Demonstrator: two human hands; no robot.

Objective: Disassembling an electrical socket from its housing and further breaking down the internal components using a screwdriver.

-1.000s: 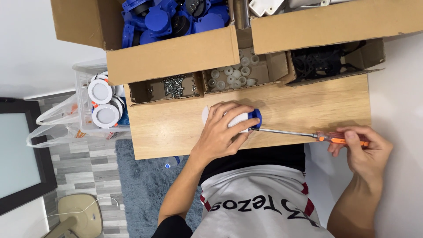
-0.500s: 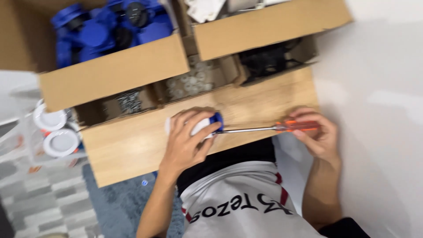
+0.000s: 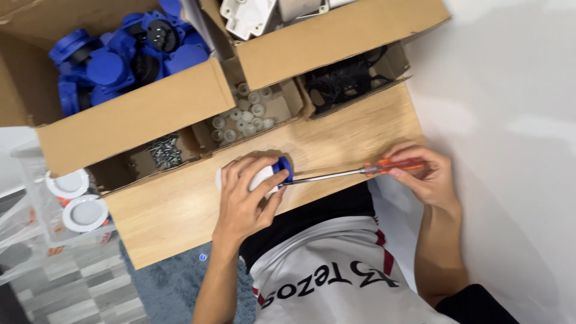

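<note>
Screwdriver [image 3: 354, 174] with the orange handle sits pinched in your right hand [image 3: 423, 177], tip touching the white-and-blue plug [image 3: 270, 174]. Your left hand [image 3: 246, 195] has its grip clamped around that plug, pressing it on the wooden worktop [image 3: 360, 132] just below the cardboard boxes [image 3: 132, 120].

Left hand [image 3: 246, 195]: centre of frame, palm down, fingers curled and closed around a small object, thumb on its right side. Wrist straight; bare forearm runs down to the lower centre-left edge.

Right hand [image 3: 423, 174]: right of centre, fingers pinched shut on a thin handle, knuckles toward the upper right. Wrist slightly bent; forearm drops steeply to the lower right, dark sleeve at the elbow.

Hands well apart, at about the same height in the frame.
</note>
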